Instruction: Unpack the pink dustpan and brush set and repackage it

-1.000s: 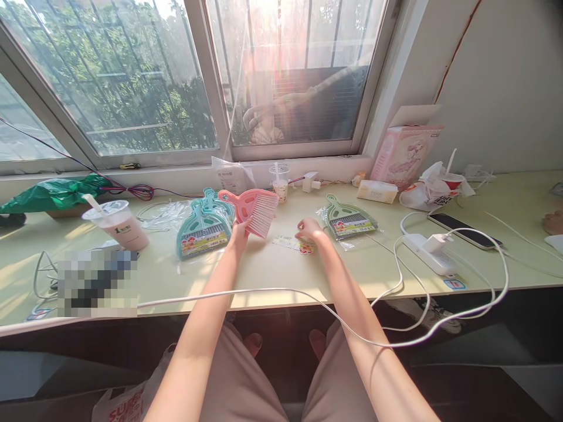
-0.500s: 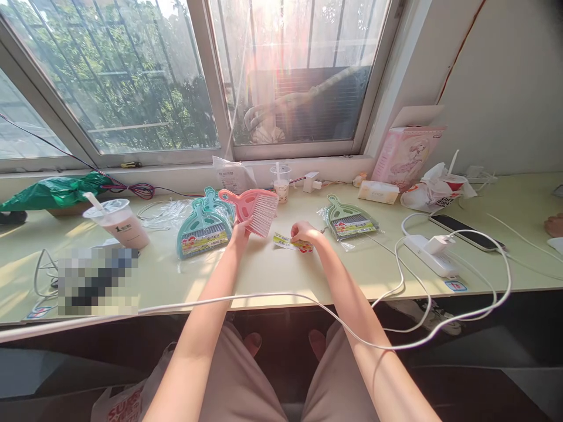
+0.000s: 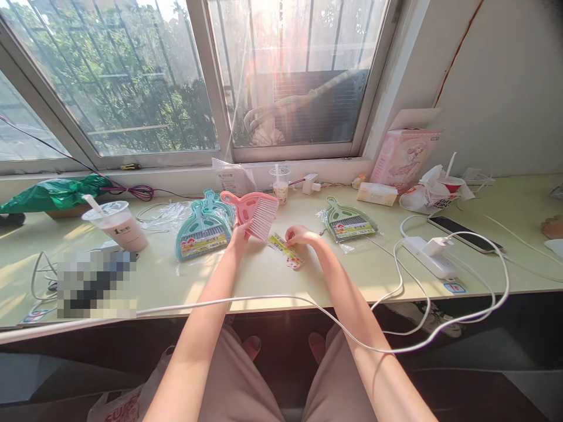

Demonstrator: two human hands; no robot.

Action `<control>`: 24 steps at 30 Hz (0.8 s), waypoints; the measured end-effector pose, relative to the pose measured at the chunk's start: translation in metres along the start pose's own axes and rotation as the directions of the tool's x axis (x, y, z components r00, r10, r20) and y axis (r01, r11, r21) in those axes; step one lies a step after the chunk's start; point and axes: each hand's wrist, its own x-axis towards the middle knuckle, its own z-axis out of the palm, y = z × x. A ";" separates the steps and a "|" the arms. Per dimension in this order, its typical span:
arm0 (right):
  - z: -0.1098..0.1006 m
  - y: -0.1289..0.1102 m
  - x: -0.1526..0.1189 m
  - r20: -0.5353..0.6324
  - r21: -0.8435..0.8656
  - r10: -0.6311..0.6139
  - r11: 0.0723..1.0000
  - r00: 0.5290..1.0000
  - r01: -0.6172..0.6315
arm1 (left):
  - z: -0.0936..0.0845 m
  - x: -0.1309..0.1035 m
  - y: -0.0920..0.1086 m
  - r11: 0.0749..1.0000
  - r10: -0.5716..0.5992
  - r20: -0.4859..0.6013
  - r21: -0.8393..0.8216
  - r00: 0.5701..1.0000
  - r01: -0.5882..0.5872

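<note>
green desk | left hand grips pink brush set; right hand pinches label card

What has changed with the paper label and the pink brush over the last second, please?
The right hand has pinched the paper label off the table and drawn it left, tilted, toward the pink brush. The left hand still holds that brush up; the teal dustpan sets have not moved.

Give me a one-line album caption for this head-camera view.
At a sunlit window desk, the left hand holds a pink brush and dustpan set while the right hand pinches a printed label card.
</note>
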 end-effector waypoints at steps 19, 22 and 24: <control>0.031 -0.022 0.012 -0.500 0.687 0.349 0.718 0.793 0.117 | 0.038 -0.036 -0.003 0.996 -0.025 0.290 0.092 0.957 -0.002; 0.033 -0.022 0.012 -0.449 0.703 0.363 0.708 0.816 0.071 | 0.035 -0.035 0.000 0.996 -0.001 0.284 0.090 0.959 -0.025; 0.034 -0.021 0.013 -0.435 0.699 0.364 0.713 0.824 0.054 | 0.034 -0.034 0.003 0.997 0.012 0.282 0.072 0.959 -0.034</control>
